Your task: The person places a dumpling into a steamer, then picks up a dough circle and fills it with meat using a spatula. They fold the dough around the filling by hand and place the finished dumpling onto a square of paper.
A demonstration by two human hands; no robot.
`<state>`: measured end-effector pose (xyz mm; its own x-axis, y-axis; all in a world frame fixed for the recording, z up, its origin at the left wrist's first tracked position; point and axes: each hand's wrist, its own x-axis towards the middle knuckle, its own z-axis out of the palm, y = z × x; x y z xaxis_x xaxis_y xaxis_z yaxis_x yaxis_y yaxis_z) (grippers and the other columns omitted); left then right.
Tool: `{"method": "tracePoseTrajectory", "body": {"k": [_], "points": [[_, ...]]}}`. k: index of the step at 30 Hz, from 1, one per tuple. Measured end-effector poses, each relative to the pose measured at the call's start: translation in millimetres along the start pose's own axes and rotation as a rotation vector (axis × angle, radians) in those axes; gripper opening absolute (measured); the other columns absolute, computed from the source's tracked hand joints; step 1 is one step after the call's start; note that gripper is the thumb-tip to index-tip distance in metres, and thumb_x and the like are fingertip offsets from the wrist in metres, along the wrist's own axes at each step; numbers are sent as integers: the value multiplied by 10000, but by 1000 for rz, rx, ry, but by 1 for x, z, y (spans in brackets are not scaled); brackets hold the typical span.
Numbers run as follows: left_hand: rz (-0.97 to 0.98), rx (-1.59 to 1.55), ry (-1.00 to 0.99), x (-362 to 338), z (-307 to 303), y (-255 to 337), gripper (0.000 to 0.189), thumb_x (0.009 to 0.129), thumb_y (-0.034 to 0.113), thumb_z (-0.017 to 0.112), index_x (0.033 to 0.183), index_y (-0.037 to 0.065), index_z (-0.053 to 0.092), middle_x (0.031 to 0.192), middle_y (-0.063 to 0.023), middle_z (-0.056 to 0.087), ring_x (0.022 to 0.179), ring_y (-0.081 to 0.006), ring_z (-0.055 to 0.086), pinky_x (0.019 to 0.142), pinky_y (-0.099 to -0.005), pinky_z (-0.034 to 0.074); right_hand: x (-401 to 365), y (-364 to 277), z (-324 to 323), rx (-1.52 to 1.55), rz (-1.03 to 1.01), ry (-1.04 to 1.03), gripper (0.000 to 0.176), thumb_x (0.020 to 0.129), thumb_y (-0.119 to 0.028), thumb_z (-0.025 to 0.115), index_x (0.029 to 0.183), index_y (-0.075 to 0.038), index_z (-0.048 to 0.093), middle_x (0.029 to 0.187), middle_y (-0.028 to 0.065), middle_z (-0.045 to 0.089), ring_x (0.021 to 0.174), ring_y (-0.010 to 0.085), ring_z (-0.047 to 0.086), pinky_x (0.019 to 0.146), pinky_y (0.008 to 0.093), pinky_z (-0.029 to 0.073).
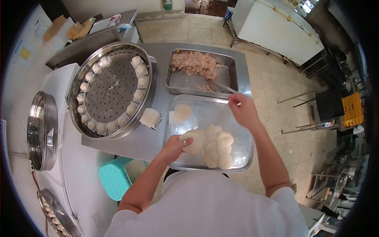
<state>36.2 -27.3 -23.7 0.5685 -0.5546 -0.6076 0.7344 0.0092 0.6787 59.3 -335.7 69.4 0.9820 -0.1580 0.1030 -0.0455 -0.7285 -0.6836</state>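
Observation:
My left hand (175,148), wearing a ring, holds a round, flat dough wrapper (195,143) over the metal tray (246,154). More pale dough rounds (218,148) lie overlapping in that tray, and a single round (182,112) rests near a white paper square (173,118). My right hand (242,111) is closed at the end of a long, flat-handled metal utensil (225,86). The utensil's other end sits in the minced filling (195,65), inside a deep rectangular pan (233,75).
Left of the trays stands a large round steamer (110,89), its perforated base ringed with filled buns on paper squares. A stack of white paper squares (150,117) sits beside it. Another steamer pan (41,130) is further left. Below the table is a turquoise plastic stool (114,179).

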Motion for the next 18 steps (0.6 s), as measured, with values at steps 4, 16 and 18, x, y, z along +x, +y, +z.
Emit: {"method": "tracePoseTrajectory", "body": {"k": [4, 16, 18], "points": [[25, 49, -18, 13, -9, -11, 418, 982, 285, 734, 1258, -23, 669, 1133, -89, 716, 962, -186, 696, 811, -335, 547, 55, 30, 7, -675, -93, -143, 250, 844, -51, 636, 1085, -2, 682, 1153, 236, 637, 997, 422, 653, 867, 490, 558], [-38, -74, -63, 18, -19, 8, 334, 971, 132, 729, 1268, -5, 659, 1187, -68, 700, 1050, -185, 677, 857, -334, 541, 107, 64, 32, -986, -125, -632, 170, 861, -45, 609, 994, 40, 673, 1000, 214, 692, 1038, 357, 684, 819, 430, 596], [-41, -114, -90, 24, -27, 6, 331, 982, 142, 716, 1272, -6, 655, 1186, -69, 701, 1052, -186, 678, 859, -333, 541, 109, 58, 32, -933, -101, -522, 153, 869, -47, 601, 973, 28, 685, 1024, 232, 696, 1005, 369, 703, 828, 435, 596]]}}
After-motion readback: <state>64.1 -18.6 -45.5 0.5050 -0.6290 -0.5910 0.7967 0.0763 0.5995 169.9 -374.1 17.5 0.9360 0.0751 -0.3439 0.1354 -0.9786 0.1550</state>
